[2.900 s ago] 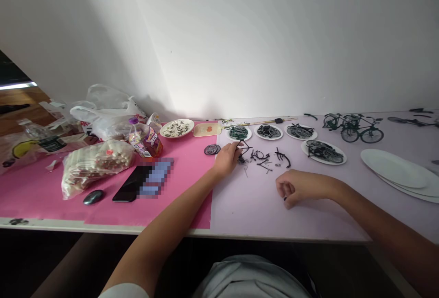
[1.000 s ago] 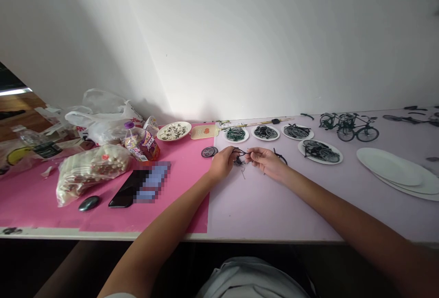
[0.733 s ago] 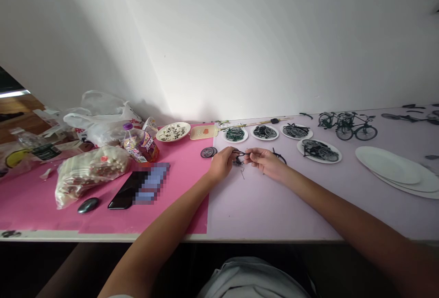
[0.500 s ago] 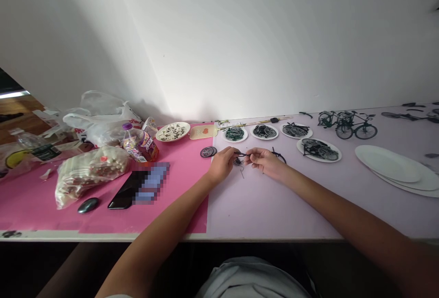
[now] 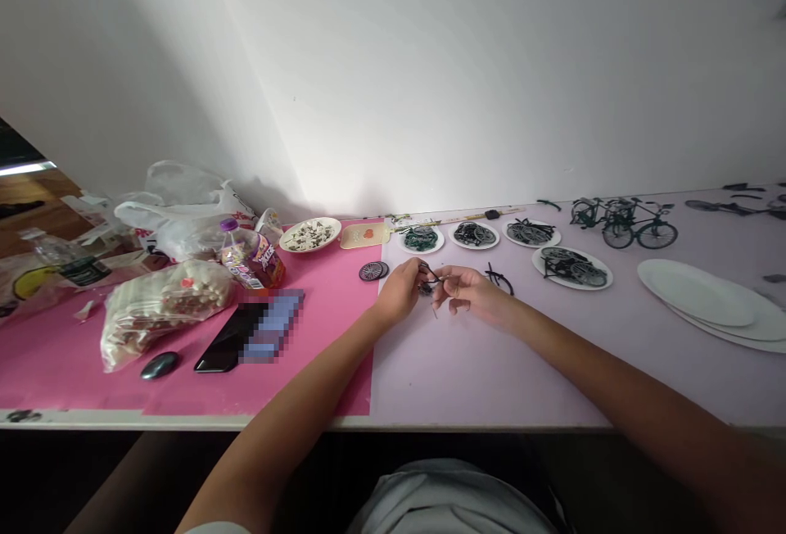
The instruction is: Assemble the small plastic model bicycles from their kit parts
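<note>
Between my two hands is a small thin black model bicycle part (image 5: pixel 433 277), partly hidden by the fingers. My left hand (image 5: pixel 402 292) pinches one end of it. The fingers of my right hand (image 5: pixel 465 288) are closed on its other end. Below the fingertips a few dark thin bits lie on the table, mostly covered. Small black spoked wheels (image 5: pixel 371 271) lie left of my left hand. A curved black piece (image 5: pixel 500 278) rests just beyond my right hand.
Plates of bicycle parts (image 5: pixel 474 235) line the back. Assembled model bicycles (image 5: pixel 639 224) stand back right, near stacked white plates (image 5: pixel 700 296). On the left are a drink bottle (image 5: pixel 249 255), a plastic bag of pale pieces (image 5: pixel 163 305), a phone (image 5: pixel 230 341) and a dark oval object (image 5: pixel 160 365).
The part between my hands has turned from nearly level to slanted. My right fingers have shifted slightly left, with the lower ones more spread.
</note>
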### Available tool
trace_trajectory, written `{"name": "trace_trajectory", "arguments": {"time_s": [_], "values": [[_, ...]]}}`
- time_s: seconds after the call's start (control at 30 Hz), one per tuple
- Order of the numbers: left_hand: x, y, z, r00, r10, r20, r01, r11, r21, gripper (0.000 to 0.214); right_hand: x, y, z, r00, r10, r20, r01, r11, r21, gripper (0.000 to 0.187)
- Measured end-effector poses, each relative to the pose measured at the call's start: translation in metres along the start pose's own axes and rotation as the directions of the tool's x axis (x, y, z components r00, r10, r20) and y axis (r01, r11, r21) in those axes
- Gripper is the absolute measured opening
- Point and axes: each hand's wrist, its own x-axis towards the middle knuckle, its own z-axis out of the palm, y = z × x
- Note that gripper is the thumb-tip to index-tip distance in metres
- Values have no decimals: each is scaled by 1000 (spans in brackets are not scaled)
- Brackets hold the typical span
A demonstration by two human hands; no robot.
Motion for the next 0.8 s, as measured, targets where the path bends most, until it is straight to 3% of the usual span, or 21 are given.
{"name": "trace_trajectory", "arguments": {"time_s": [0.1, 0.27, 0.63, 0.8], "values": [[1, -5, -3, 1000, -16, 18, 16, 999, -34, 29, 0, -2, 2, 1000, -25, -8, 24, 993, -112, 45], [0, -11, -3, 999, -43, 33, 45, 997, -66, 36, 3, 6, -1, 988, -61, -142, 21, 962, -272, 45], [-3, 15, -9, 990, -102, 96, 97, 994, 59, 79, 6, 5, 7, 974, -191, -122, 171, 972, -159, 39], [-3, 14, -5, 985, -133, 109, 118, 984, 135, 83, 7, 4, 5, 972, -195, -133, 171, 969, -176, 44]]}}
